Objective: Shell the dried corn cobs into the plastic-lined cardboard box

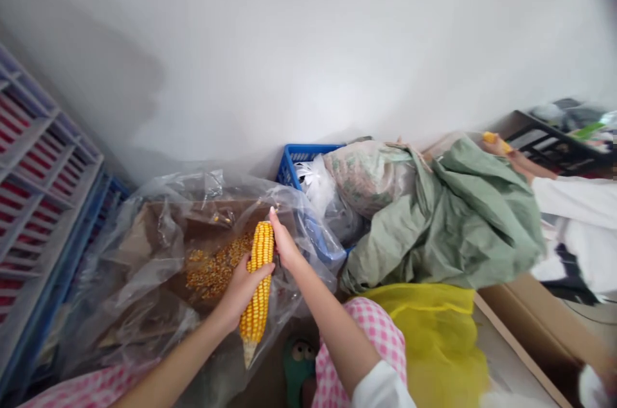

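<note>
Thing: I have a dried corn cob (258,286) in both hands, just below the middle of the frame. Its kernels are deep yellow and packed in even rows.

Axis: its length runs nearly straight up and down the frame, leaning slightly, with the top to the right. The pale, tapered end points down and toward me.

Left hand (242,291): it's curled around the middle of the cob, fingers closed across the kernels.

Right hand (284,242): its fingers are pressed together and pointing up, with the side against the cob's upper end. I can't tell whether the thumb is gripping.

Below: loose kernels (216,270) lie on brown cardboard (164,221) inside a clear plastic bag (144,254), just left of the cob.

Around: a blue crate (301,160) and a green sack (448,228) sit beyond my hands, with a yellow bag (434,337) at lower right. A slatted rack (38,183) stands at far left.

Other person: at upper right, another person's hand (496,146) holds a piece of corn (491,138).
</note>
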A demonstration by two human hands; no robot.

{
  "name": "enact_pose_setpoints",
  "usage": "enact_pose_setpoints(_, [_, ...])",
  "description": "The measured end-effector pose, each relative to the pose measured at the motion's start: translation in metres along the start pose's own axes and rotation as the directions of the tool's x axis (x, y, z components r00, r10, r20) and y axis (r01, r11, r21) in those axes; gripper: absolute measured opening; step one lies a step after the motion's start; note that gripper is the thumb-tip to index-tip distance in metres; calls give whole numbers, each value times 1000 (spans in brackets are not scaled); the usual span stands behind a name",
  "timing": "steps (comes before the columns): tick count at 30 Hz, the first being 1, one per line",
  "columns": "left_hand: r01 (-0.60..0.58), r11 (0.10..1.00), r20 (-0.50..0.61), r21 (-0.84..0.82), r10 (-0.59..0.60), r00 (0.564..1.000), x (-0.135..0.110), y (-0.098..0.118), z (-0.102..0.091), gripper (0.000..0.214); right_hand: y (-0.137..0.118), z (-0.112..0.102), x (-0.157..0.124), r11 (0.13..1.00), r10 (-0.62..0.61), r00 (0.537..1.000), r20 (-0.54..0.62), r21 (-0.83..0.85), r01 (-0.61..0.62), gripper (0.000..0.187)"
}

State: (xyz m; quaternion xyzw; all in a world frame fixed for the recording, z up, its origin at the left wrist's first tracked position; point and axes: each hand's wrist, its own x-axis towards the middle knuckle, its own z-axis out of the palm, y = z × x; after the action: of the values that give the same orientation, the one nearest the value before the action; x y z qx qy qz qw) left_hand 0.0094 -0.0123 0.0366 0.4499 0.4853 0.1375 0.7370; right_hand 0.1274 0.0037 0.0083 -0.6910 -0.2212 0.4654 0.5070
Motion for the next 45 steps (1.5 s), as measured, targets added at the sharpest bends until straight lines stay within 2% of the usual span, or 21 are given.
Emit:
enact_pose_setpoints(3, [20, 999, 1, -26, -20, 1000, 1, -2, -2, 38, 6, 3, 3, 999, -32, 997, 65, 38, 29, 58])
enact_pose_setpoints(9, [33, 996, 57, -82, -29, 998, 1, -12, -3, 34, 20, 0, 4, 998, -10, 999, 36, 64, 7, 53])
enact_pose_setpoints(17, [131, 987, 51, -94, -127, 991, -3, -24, 3, 27, 42, -7, -2, 997, 69, 998, -12, -26, -69, 55])
enact_pose_setpoints(21, [214, 961, 80, -177, -203, 976, -8, -12, 2, 27, 34, -8, -6, 988, 125, 992, -16, 93, -123, 54])
enact_pose_setpoints(24, [187, 968, 51, -167, -181, 982, -12, 2, 0, 31, 19, -5, -7, 981, 135, 991, 10, 138, -135, 58])
enact_pose_setpoints(27, [114, 980, -14, -161, -118, 993, -10, 5, -3, 37, 7, 1, -6, 992, 129, 991, -25, 9, -129, 69])
enact_pose_setpoints(29, [105, 978, -85, -178, -121, 989, -3, 0, -6, 38, 3, 4, -4, 978, 15, 995, -96, -205, -34, 72])
enact_pose_setpoints(31, [136, 970, -130, -201, -164, 978, 5, -7, -8, 37, 2, 8, -3, 905, -127, 986, -106, -419, 72, 68])
enact_pose_setpoints(33, [146, 968, -144, -203, -177, 974, 10, -12, -9, 37, 4, 11, -1, 843, -144, 989, -35, -528, 104, 67])
enact_pose_setpoints(35, [107, 979, -137, -173, -132, 982, 12, -14, -8, 40, 7, 14, 1, 840, -47, 999, 25, -540, 53, 69])
enact_pose_setpoints(38, [69, 992, -129, -109, -83, 988, 9, -14, -5, 43, 14, 18, 5, 876, 74, 997, 23, -480, -54, 73])
enact_pose_setpoints(45, [97, 990, -138, -99, -110, 984, 3, -13, -2, 40, 25, 18, 9, 913, 86, 994, 62, -404, -54, 68])
